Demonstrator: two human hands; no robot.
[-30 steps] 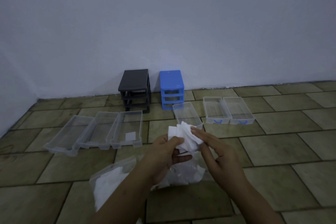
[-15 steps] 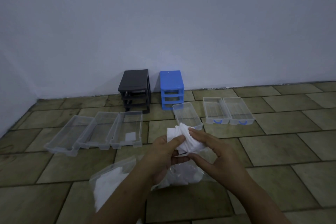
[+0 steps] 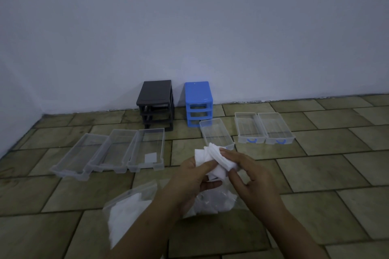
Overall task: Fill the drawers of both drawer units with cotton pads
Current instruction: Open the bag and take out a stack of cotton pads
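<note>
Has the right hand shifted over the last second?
Yes. Against the nearest clear drawer, the right hand has slid left and curled its fingers over the cotton pads that the left hand holds.

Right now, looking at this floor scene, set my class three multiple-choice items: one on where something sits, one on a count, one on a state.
1. Where does the blue drawer unit stand?
A. To the right of the black drawer unit, against the wall
B. In front of the clear drawers
C. Inside the plastic bag

2. How many clear drawers lie on the floor?
A. Four
B. Six
C. Eight

3. What is the state of the rightmost drawer of the left group?
A. Heaped full of pads
B. Holds a single white pad
C. Turned upside down

Answers:
1. A: both units stand side by side at the wall, the blue one on the right.
2. B: three lie in front of the black unit, three near the blue one.
3. B: one white square lies on its bottom; the other pads are a stack gripped by the left hand and right hand.
</note>
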